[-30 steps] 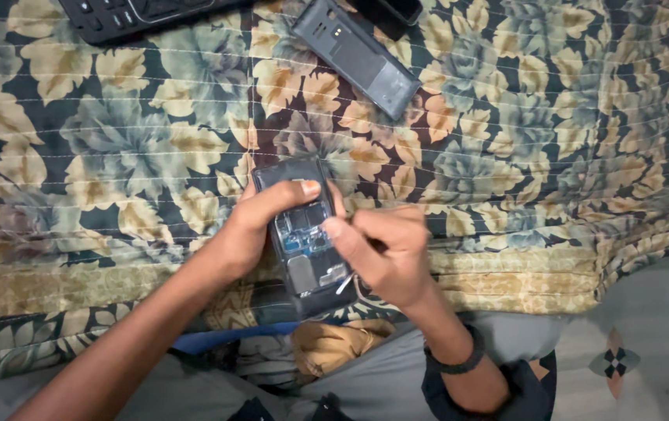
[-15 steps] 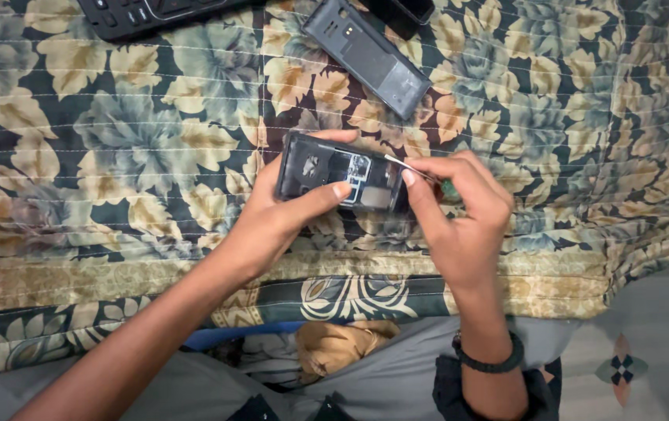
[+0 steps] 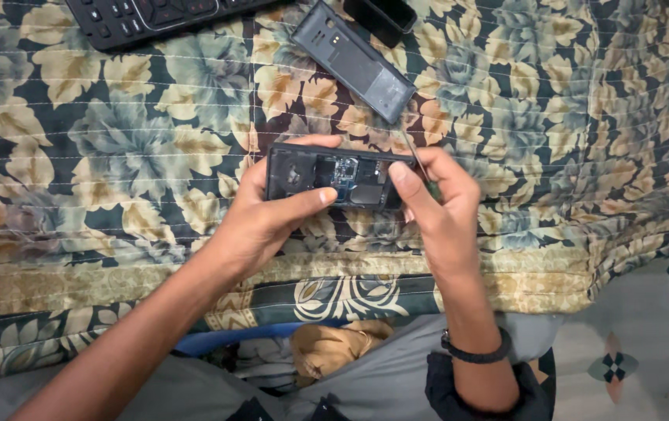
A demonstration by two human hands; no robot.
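Turned since the earliest picture, the opened phone now lies with its long axis running left to right, where before it stood end-on toward the person; both hands have shifted with it. From the head view, the left hand grips the phone's left end, thumb across the near edge and fingers curled behind the far edge. The right hand is closed around a thin metal tool, its thumb pressed to the phone's right end. The phone's open back faces up, showing its inner parts, though these are too small to make out. It hangs just above the floral quilt, whose near edge drops off in front of the person's lap. Open quilt lies to the left and right. On the far side, a grey back cover lies tilted, near the phone. A dark keypad device and a small black piece are cut off by the top edge.
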